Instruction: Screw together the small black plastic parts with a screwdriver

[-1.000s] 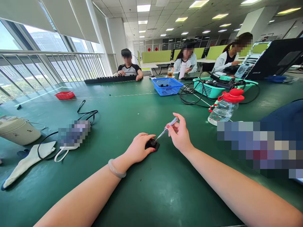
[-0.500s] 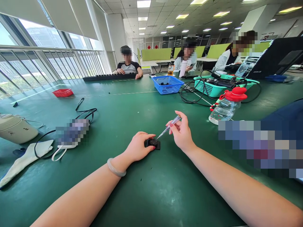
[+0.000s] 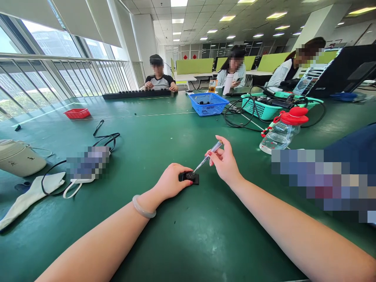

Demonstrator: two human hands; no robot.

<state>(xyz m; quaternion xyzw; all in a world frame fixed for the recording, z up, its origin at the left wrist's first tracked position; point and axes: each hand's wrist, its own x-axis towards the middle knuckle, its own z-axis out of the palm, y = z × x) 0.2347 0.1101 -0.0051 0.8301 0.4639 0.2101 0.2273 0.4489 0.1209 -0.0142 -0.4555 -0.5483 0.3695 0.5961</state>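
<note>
On the green table, a small black block-like part with a rounded, dotted top lies flat. Thumb and fingers of my left hand grip it from the left side. My right hand is closed around the clear handle of a screwdriver. The tool slants down to the left, and its metal tip is at the top of the black part. Whether the tip sits in a screw is too small to tell.
Ahead are a blue basket with dark pieces, a green basket of cables and a red-lidded water bottle. A red tray, a glove and a cream-coloured container are leftward. Other people sit across the table.
The screwdriver and my right hand have shifted slightly left. My left hand keeps its grip on the black part. The camera view has moved a little.
</note>
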